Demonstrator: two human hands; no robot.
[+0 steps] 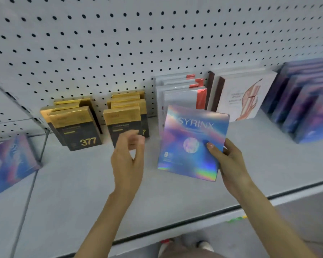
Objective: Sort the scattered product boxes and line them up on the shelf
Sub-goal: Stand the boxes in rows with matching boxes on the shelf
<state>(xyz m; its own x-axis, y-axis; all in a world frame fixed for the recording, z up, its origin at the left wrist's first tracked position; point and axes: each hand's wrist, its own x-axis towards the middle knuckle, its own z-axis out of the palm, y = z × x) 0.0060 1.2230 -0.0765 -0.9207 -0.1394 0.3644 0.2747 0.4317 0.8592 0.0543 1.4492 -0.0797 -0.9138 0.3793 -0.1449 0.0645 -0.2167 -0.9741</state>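
Our right hand [229,164] grips a holographic SYRINX box [192,142] at centre frame, over the shelf [82,183]; our left hand [127,157] hangs loosely curled, empty. Mid-sort, we judge: next, carry it to the purple boxes [306,101] at right

A pale grey pegboard wall [119,43] with dark holes backs a grey shelf [78,183]; grey floor [321,224] shows below its near edge.

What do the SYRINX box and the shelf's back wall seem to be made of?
SYRINX box: probably cardboard with glossy holographic foil, judging by its rainbow sheen. Back wall: likely painted metal pegboard, matte grey, with regular round holes.
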